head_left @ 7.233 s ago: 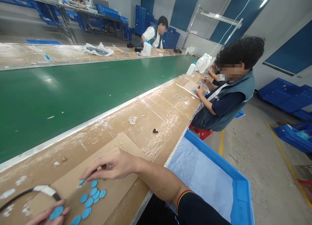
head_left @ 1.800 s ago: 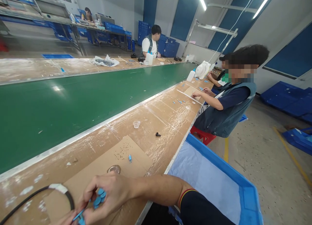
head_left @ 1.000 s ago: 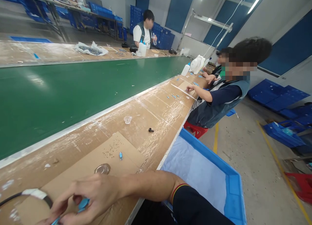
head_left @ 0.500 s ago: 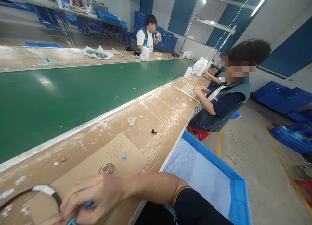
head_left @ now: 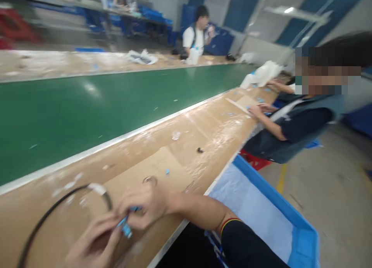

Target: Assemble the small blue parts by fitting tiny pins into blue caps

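My left hand point(head_left: 94, 239) and my right hand point(head_left: 147, 206) meet low in the view. Pinched in the left fingers is a small light-blue part point(head_left: 126, 228) with a paler end. Another bit of blue point(head_left: 135, 208) shows between the fingers of my right hand; whether the two join is unclear through the blur. Beneath and beyond the hands lies a cardboard sheet point(head_left: 174, 163). On it are a loose small blue part point(head_left: 167, 171) and a small round dish point(head_left: 150, 179), partly covered by my right hand. A black cable point(head_left: 43, 221) with a white wrap curves beside my left hand.
A small clear cup point(head_left: 176, 135) and a small black piece point(head_left: 199, 150) rest on the table. Beyond runs a green belt point(head_left: 116, 105). At the right, a blue tray point(head_left: 305, 237) stands below the table edge near a seated co-worker point(head_left: 296, 124).
The view has swung left, so everything appears further right. My left hand and the blue part in it now show more fully. Both hands stay together.
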The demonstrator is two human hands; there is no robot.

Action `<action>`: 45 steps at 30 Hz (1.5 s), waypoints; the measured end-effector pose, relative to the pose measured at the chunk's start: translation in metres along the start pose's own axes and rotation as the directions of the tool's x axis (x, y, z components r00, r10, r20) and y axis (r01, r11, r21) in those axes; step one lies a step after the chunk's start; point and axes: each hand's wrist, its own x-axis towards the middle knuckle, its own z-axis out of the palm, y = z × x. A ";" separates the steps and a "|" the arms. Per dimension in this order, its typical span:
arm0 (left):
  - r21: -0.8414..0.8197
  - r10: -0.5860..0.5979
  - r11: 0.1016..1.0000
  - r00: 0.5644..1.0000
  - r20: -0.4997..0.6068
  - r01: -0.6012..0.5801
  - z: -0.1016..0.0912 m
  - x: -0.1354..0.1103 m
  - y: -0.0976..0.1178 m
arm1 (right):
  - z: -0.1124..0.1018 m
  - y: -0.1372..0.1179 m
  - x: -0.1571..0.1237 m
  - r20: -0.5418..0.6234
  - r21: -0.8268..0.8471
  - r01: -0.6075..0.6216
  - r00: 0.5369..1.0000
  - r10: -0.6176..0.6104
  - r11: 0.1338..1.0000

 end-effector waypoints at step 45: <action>-0.059 0.116 0.991 0.986 -0.120 -0.124 0.005 0.004 0.000 | -0.026 -0.033 -0.008 -0.459 0.051 0.269 0.862 -0.217 0.962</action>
